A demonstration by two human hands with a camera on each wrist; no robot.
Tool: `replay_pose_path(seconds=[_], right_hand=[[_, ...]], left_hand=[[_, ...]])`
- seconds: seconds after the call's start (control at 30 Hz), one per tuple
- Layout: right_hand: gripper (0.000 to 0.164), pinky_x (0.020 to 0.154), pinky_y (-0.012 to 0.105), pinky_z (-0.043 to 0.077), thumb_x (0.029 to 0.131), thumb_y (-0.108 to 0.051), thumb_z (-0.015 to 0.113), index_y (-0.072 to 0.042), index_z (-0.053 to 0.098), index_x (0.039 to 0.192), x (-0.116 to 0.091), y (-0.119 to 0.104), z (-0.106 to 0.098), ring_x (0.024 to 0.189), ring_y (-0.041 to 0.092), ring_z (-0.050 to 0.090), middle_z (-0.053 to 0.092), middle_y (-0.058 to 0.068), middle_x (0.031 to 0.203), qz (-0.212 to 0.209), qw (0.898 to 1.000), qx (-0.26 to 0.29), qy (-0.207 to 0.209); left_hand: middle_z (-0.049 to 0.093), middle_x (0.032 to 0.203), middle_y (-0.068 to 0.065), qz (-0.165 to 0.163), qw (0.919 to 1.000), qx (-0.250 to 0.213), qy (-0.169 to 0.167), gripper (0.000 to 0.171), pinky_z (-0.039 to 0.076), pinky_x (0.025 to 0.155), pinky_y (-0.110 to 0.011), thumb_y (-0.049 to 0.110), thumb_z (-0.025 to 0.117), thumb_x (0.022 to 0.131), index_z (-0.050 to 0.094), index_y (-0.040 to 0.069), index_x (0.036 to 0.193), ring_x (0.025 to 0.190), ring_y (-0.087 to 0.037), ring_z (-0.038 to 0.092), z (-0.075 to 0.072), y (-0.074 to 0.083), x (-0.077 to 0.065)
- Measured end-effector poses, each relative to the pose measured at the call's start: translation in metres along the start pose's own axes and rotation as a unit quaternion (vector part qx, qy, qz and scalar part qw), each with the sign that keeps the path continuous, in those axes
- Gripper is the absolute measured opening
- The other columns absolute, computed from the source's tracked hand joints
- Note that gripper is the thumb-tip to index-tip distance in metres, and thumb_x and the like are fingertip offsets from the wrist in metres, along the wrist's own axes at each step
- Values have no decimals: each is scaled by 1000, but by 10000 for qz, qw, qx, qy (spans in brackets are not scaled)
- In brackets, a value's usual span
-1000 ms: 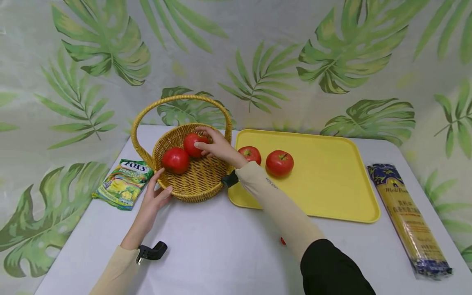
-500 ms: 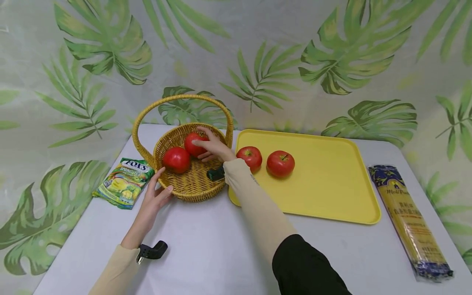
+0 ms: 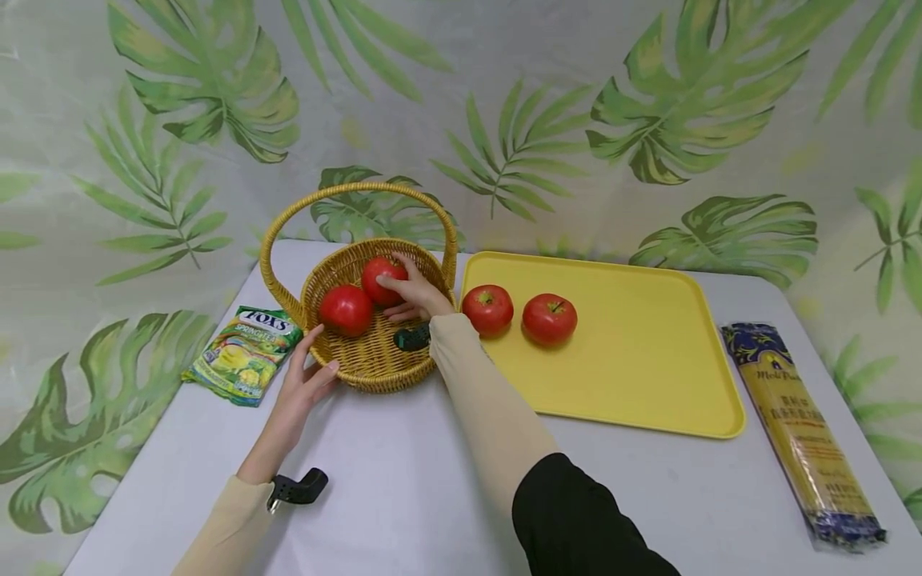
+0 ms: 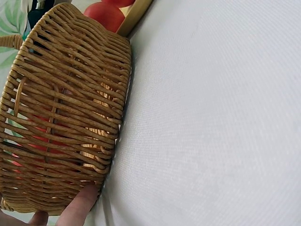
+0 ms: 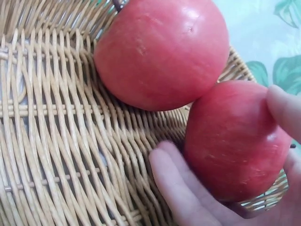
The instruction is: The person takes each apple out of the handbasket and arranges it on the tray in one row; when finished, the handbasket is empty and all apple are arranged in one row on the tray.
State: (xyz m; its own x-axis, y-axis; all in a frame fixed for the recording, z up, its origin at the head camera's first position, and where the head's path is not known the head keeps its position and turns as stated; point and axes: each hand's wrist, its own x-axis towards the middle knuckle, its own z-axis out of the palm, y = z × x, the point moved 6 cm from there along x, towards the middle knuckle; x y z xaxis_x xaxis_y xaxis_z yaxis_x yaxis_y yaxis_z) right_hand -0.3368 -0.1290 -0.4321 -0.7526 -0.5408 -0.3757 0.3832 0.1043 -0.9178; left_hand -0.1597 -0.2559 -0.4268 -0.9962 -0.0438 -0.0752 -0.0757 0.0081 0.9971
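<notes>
A wicker basket (image 3: 374,368) with a tall arched handle stands at the left, two red apples inside. My right hand (image 3: 414,290) reaches in from the right and grips the farther apple (image 3: 378,276); in the right wrist view its thumb and fingers (image 5: 176,181) lie on opposite sides of that apple (image 5: 235,146). Touching it is the nearer apple (image 3: 346,310), which leans toward the basket's left wall. My left hand (image 3: 298,392) rests against the basket's outer near-left side, fingers fairly straight. The left wrist view shows one finger (image 4: 80,205) on the weave.
Right of the basket lies a yellow tray (image 3: 634,352) bearing an apple (image 3: 487,310) and another apple (image 3: 550,320). A green Fox's candy bag (image 3: 248,356) lies left of the basket. A long pack of pasta (image 3: 803,436) lies near the table's right edge.
My right forearm has swung left, and the right hand's fingers have closed in around the farther apple. The left hand and basket hold nearly the same place.
</notes>
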Motion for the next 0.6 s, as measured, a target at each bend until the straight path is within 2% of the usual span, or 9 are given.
replay_pose_path(seconds=[0.27,0.6], right_hand=[[67,83,52,44,86,-20,61,-30,23,140,-3,-3,-4,97,52,51,25,14,139,-107,9998,-153,31],[63,78,55,45,80,-18,68,-28,34,133,-22,-26,-8,90,50,55,32,11,133,-676,9959,-547,-249]], left_hand=[[-9,148,-6,35,10000,4,-17,64,23,99,-56,19,49,93,11,19,145,130,-41,14,2,0,1],[-10,148,-6,39,10000,-1,-39,62,23,98,-57,15,46,94,10,19,145,130,-41,14,1,-1,1]])
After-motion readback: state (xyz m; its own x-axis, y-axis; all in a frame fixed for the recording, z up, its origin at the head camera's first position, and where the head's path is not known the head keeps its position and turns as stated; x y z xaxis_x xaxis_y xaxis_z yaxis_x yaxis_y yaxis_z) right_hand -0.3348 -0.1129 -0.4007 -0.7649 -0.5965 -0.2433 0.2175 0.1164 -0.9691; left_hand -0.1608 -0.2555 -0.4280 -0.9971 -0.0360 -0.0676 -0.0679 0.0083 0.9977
